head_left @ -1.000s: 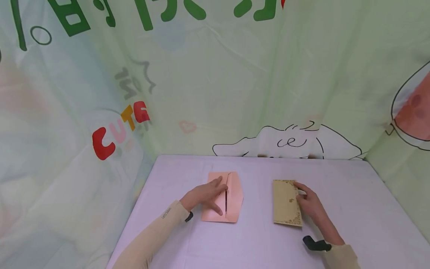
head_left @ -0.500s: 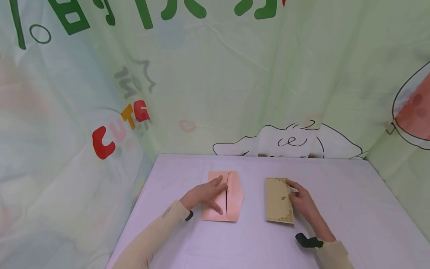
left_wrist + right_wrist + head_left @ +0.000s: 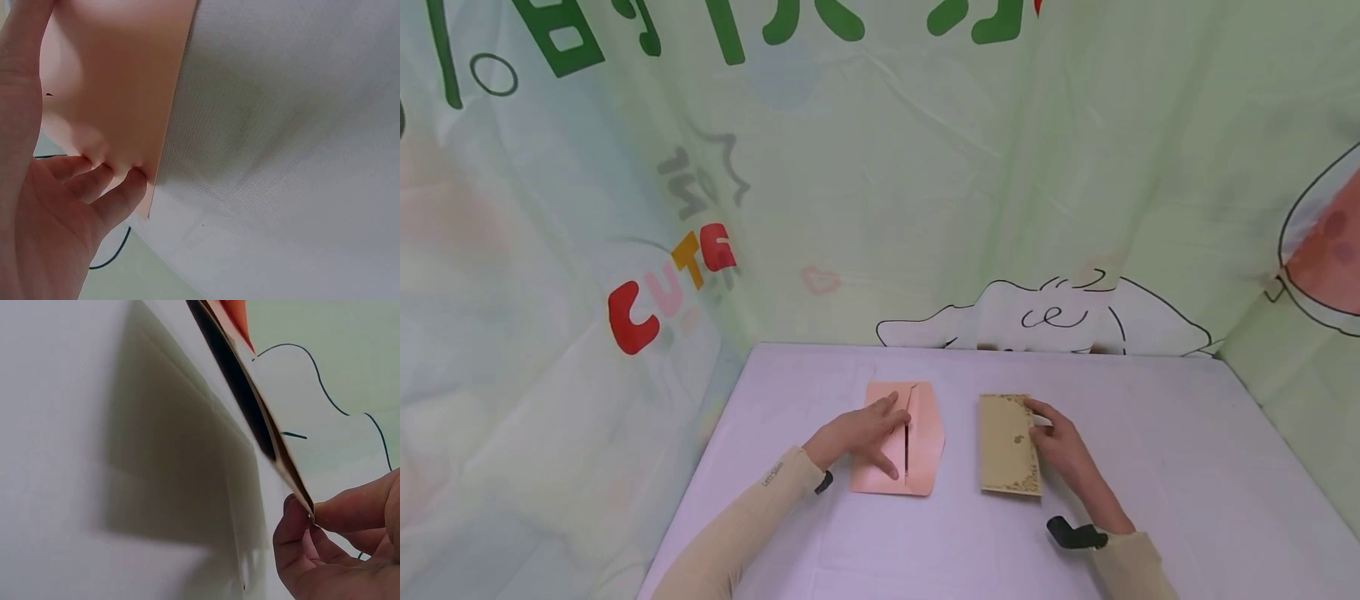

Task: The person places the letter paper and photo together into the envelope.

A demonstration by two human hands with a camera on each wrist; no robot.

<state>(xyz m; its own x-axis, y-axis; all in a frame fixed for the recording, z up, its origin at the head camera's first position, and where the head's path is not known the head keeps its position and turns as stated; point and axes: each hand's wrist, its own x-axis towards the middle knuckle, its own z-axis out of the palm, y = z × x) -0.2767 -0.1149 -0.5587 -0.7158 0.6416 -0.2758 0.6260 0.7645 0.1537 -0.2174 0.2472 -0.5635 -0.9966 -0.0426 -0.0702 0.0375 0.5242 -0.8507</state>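
Note:
A pink envelope with a dark slit down its middle lies on the table, left of centre. My left hand rests on it with spread fingers; in the left wrist view the fingertips press the envelope near its edge. To the right is a tan folded card with brown ornament at its corners. Thumb and fingers of my right hand pinch its right edge. Seen nearly edge-on in the right wrist view, the card hangs above the cloth, its shadow below and a dark gap between its layers.
A pale lilac cloth covers the table. Printed fabric curtains hang along the back and both sides, close to the table's edges. Dark straps show at the wrists.
My right hand has carried the tan card leftward, nearer to the envelope. The left hand and the envelope have stayed in place.

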